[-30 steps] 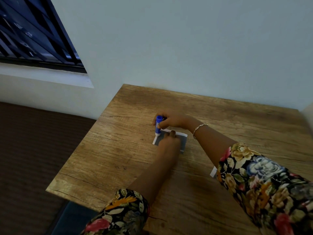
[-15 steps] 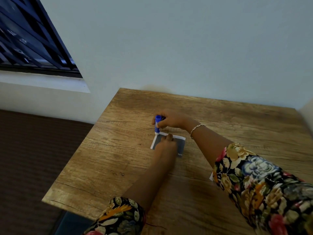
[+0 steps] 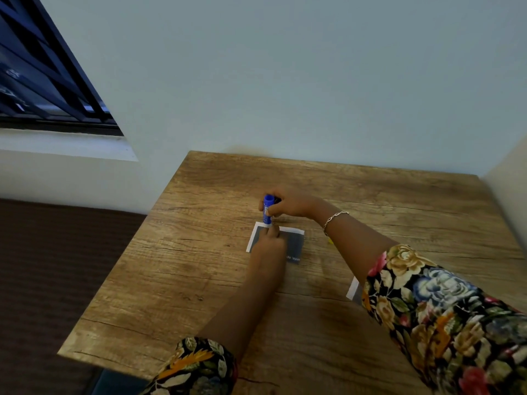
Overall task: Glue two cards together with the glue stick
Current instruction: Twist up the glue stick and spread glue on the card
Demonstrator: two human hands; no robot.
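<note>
At the 11 o'clock corner of the dark card (image 3: 295,243), we have the blue glue stick (image 3: 267,209) standing nearly upright, with its lower end down on the card's white far border. Our right grip (image 3: 285,205) is wrapped round the stick's barrel. The fingers curl about it from the 3 o'clock side, and the blue top shows above them. Our left grip (image 3: 269,243) holds nothing. It comes in from 6 o'clock and its fingertips press on the card just beside the foot of the stick, covering much of the card's left half. The card lies flat on the wooden counter (image 3: 185,280), a little past the middle toward 12 o'clock. Near its 5 o'clock corner is a line of white lettering too small for us to read. A second card (image 3: 353,289) lies at 4 o'clock from the first, well apart from it, and only a white-edged corner shows from under our flowered right sleeve (image 3: 442,309). A thin chain bracelet (image 3: 335,219) circles the right wrist. At 3 o'clock from the card, beside that forearm, is a small yellow speck (image 3: 330,241) we cannot make out. The left sleeve (image 3: 196,366) has the same flower print. A pale wall (image 3: 285,81) rises at 12 o'clock, a barred window (image 3: 42,81) is at 10 o'clock, and a dark brown floor (image 3: 57,266) lies at 9 o'clock.
</note>
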